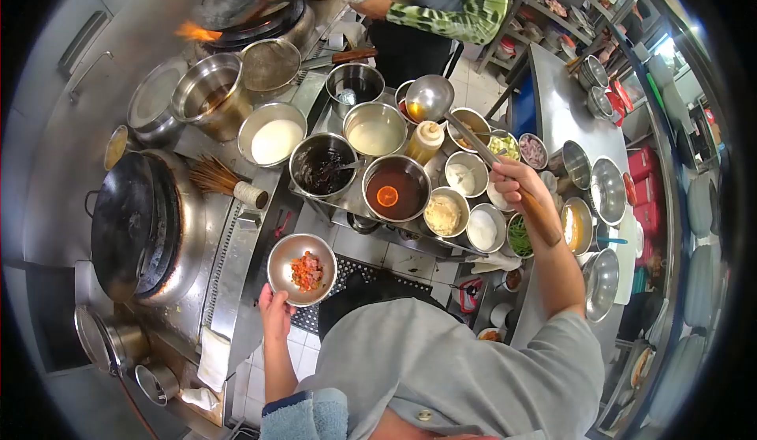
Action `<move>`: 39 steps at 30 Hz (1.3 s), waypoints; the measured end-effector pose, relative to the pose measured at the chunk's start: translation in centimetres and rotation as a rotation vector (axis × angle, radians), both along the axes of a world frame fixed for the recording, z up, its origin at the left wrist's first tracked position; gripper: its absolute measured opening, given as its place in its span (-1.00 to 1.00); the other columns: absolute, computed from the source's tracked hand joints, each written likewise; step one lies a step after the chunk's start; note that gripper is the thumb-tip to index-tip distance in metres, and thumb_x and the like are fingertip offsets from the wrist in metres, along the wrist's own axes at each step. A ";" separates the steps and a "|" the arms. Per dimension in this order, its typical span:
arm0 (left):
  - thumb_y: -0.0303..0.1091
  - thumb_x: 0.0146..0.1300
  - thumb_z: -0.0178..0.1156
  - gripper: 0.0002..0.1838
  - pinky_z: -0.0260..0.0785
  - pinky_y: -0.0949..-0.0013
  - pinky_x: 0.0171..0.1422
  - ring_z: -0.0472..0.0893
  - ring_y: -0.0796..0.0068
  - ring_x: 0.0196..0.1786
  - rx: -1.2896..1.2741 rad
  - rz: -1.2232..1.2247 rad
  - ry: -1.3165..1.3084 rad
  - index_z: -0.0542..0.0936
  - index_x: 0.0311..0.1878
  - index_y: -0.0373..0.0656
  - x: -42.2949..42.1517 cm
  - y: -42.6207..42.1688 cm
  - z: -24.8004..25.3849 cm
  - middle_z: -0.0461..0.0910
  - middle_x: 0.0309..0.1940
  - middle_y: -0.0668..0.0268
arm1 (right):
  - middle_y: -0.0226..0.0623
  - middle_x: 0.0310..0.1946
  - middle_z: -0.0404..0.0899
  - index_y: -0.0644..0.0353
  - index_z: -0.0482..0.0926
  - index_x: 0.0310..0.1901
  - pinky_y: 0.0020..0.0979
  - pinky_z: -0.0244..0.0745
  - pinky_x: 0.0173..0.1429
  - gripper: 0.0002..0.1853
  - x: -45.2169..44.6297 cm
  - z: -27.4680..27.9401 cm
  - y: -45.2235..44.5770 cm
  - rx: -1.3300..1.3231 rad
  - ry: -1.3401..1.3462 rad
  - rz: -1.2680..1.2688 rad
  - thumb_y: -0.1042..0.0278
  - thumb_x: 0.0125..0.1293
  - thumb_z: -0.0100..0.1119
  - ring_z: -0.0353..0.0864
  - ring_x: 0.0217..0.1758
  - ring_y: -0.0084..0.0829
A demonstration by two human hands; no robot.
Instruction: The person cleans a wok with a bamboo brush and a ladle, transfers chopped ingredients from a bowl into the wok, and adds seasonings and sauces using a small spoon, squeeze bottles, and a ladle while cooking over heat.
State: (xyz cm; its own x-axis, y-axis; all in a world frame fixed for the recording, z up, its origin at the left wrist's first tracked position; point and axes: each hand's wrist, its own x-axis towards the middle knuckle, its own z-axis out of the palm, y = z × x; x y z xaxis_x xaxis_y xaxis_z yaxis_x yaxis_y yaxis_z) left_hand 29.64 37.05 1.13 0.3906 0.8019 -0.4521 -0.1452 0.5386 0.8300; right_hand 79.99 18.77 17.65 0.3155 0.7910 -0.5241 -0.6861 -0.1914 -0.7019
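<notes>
My left hand grips the rim of a steel bowl, with chopped red and orange pieces inside. In my right hand is the wooden handle of a ladle; its round metal head hangs over the seasoning containers, beside a squeeze bottle. Just below the ladle's side sit a pot of reddish-brown liquid with an orange slice, a pot of dark sauce and a bowl of pale paste.
A dark wok stands on the left stove, near a bamboo brush. At the top, a co-worker in green patterned sleeves is near another wok with flames beside it. A steel counter holding bowls runs along the right.
</notes>
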 end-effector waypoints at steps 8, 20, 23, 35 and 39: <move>-0.51 0.18 0.10 -0.78 0.24 0.57 -0.59 0.47 0.66 -0.50 0.041 0.088 -0.025 0.47 -0.09 -0.16 2.1 -2.6 3.0 0.55 -0.34 0.37 | -0.49 -0.49 0.31 0.09 0.36 -0.19 -0.70 0.03 -0.80 -0.92 2.0 0.7 -4.4 0.072 -0.095 0.019 0.37 0.40 0.06 0.18 -0.72 -0.81; -0.54 0.17 0.08 -0.75 0.22 0.54 -0.50 0.47 0.63 -0.43 -0.005 0.223 -0.076 0.46 -0.06 -0.13 1.3 -5.3 2.5 0.54 -0.33 0.38 | -0.47 -0.48 0.34 0.10 0.37 -0.14 -0.68 0.06 -0.79 -0.89 3.1 -0.8 -5.7 0.105 -0.019 -0.019 0.42 0.39 0.09 0.21 -0.71 -0.78; -0.52 0.19 0.09 -0.75 0.20 0.54 -0.47 0.47 0.64 -0.41 0.014 0.212 -0.067 0.45 -0.05 -0.12 0.9 -5.7 2.7 0.54 -0.29 0.40 | -0.46 -0.49 0.35 0.12 0.37 -0.16 -0.69 0.08 -0.79 -0.91 2.8 -0.6 -5.8 0.110 -0.002 -0.037 0.42 0.41 0.08 0.21 -0.71 -0.78; -0.51 0.19 0.08 -0.74 0.18 0.54 -0.47 0.45 0.66 -0.40 0.040 0.217 -0.068 0.46 -0.03 -0.13 -0.2 -6.0 2.0 0.54 -0.28 0.40 | -0.51 -0.50 0.29 0.13 0.39 0.01 -0.66 0.17 -0.77 -0.79 2.5 -1.4 -5.5 0.097 -0.199 0.022 0.40 0.39 0.10 0.21 -0.72 -0.78; -0.53 0.18 0.07 -0.74 0.18 0.55 -0.48 0.45 0.67 -0.41 0.039 0.228 -0.065 0.46 -0.03 -0.14 0.0 -6.1 2.6 0.54 -0.28 0.39 | -0.52 -0.50 0.31 0.12 0.39 0.04 -0.66 0.17 -0.76 -0.76 2.7 -2.4 -5.4 0.089 -0.256 0.049 0.39 0.37 0.11 0.21 -0.71 -0.77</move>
